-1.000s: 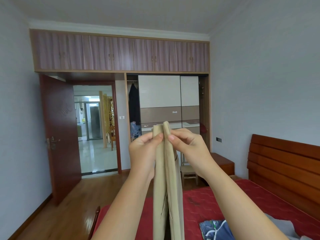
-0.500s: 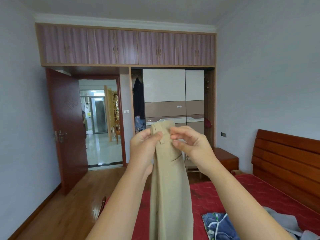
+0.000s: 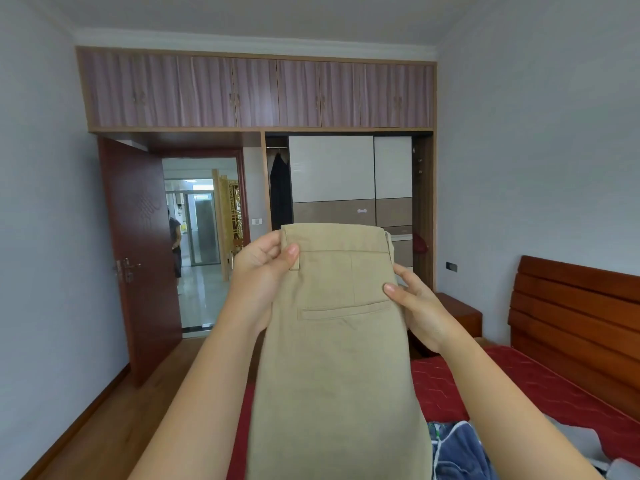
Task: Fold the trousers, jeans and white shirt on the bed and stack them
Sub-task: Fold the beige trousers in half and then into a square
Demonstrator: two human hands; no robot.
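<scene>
Currently the beige trousers (image 3: 337,341) are held up in the air over the red bed (image 3: 519,386), waistband uppermost. Their left waistband corner is pinched by the left hand (image 3: 259,271); the right edge, below the waistband, is gripped by the right hand (image 3: 419,313).

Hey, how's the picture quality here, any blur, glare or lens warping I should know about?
Head view: the beige trousers and both hands, left and right, are sharp; soft, even daylight, no hard shadows; the doorway is bright with floor glare; wide-angle bending curves the walls and the cabinets.
</scene>
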